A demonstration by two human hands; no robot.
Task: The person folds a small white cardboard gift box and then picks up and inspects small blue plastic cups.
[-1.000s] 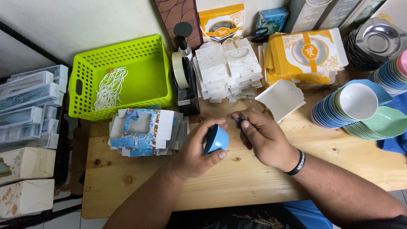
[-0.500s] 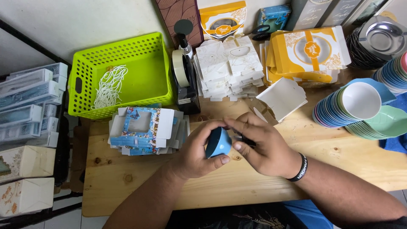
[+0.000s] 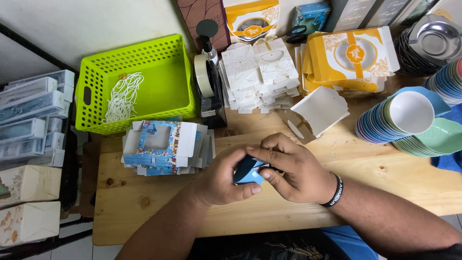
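Head view, left to right. Far left, off the table edge: stacked clear-lidded boxes (image 3: 31,113) and cream patterned boxes (image 3: 26,202) lower down. Wooden table (image 3: 144,212) starts just right of them; its near-left corner is bare wood, open room there. Lime green basket (image 3: 139,82) sits at the back left, white string (image 3: 122,96) inside it. In front of it, a pile of flat blue butterfly-print box blanks (image 3: 163,147), touching the basket's front edge or nearly so.

Centre: black tape dispenser (image 3: 209,89) just right of the basket, then a stack of white flat blanks (image 3: 260,72). Left hand (image 3: 224,175) cups a small blue item (image 3: 248,171) above the table's middle, thumb under it, fingers curled round its left side. Right hand (image 3: 291,171) meets it from the right, fingertips pinching the item's top edge; a black wristband (image 3: 333,191) on that wrist. Hands touch each other around the item.

Right: a folded white box (image 3: 320,111) behind the hands, yellow-and-white boxes (image 3: 351,55) at the back, stacked coloured bowls (image 3: 404,120) near the right edge. Bare wood between hands and bowls.
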